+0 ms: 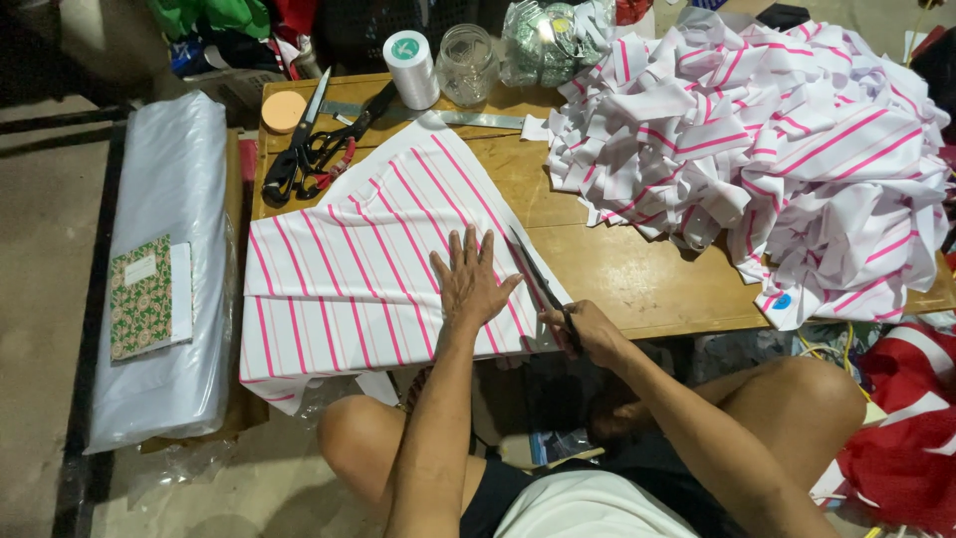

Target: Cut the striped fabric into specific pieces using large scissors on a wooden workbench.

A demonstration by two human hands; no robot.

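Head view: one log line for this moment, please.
left hand: flat on striped fabric | right hand: holds scissors, blades along fabric's right edge | surface: wooden table

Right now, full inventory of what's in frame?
striped cloth: 1, white and pink, flat on table
scissors in use: 1, dark, at cloth's right edge
spare scissors: 2, black, table's far left
cloth pile: 1, white and pink, table right
thread spool: 1, white, far edge
jar: 1, clear, beside spool
ruler: 1, metal, far edge
notebook: 1, green patterned, on plastic-wrapped roll
table: 1, wooden
left hand: flat on cloth
right hand: grips scissors
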